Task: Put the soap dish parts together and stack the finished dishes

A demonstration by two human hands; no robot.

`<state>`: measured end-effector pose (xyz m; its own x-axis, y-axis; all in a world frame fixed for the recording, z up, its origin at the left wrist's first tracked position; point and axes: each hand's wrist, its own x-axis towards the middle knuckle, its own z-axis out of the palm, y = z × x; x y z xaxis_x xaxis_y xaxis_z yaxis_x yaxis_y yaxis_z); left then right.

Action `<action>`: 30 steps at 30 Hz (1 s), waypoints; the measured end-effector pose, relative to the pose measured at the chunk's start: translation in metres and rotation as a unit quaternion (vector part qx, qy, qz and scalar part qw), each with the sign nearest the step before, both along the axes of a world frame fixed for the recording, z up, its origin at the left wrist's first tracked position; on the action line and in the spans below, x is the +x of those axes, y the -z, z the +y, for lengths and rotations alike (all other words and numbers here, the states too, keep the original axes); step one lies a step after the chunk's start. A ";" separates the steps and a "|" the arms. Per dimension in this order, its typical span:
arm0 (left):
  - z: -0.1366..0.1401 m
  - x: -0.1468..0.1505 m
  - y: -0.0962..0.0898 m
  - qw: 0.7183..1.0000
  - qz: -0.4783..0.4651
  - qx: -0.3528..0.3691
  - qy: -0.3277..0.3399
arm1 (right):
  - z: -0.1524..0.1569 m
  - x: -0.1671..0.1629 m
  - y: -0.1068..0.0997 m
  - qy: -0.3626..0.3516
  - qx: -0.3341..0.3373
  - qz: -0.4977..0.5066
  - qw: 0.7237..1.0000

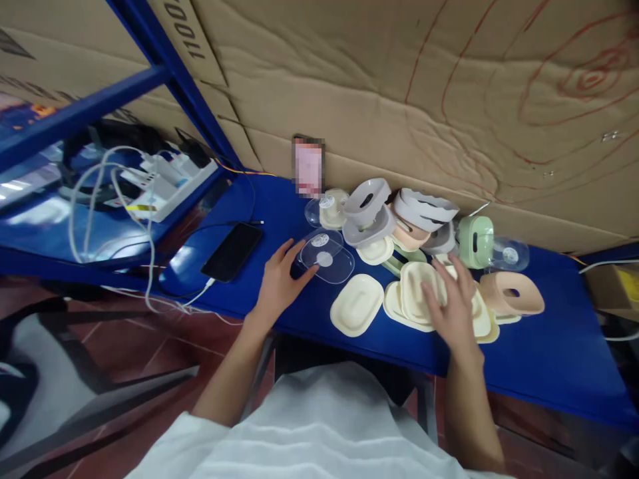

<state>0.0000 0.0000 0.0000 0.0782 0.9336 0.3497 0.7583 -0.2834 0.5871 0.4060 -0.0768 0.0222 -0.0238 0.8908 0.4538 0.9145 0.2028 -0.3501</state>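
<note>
L hand (281, 278) fingers wide, clear rounded plastic lids (333, 263) by tips; R hand (454, 311) fingers spread, cream rounded-rect. plastic lids (415, 293) beneath.

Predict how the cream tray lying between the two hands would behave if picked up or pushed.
The cream tray looks smooth, like moulded plastic, so it may slide easily when pushed. Its thin, evenly shaped form suggests something light yet fairly stiff. Lying flat on the blue table, it seems unlikely to roll.
</note>
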 end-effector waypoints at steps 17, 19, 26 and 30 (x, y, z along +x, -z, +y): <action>-0.083 0.056 -0.047 0.972 -0.142 0.042 0.180 | -0.008 -0.090 -0.068 -0.228 0.059 0.052 0.971; -0.082 0.064 -0.038 0.976 -0.100 0.047 0.189 | -0.014 -0.070 -0.066 -0.116 0.129 0.033 0.984; -0.114 0.068 0.003 0.963 0.082 -0.004 0.256 | -0.031 0.012 -0.008 0.254 0.153 0.057 0.953; -0.127 0.040 0.019 0.977 0.076 -0.003 0.200 | -0.020 0.018 0.003 0.256 0.065 0.014 0.965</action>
<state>0.0397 -0.1269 -0.0189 0.4876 0.8196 0.3007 0.6661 -0.5719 0.4788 0.4241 -0.0972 0.0193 0.4174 0.7187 0.5561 0.8971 -0.2282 -0.3784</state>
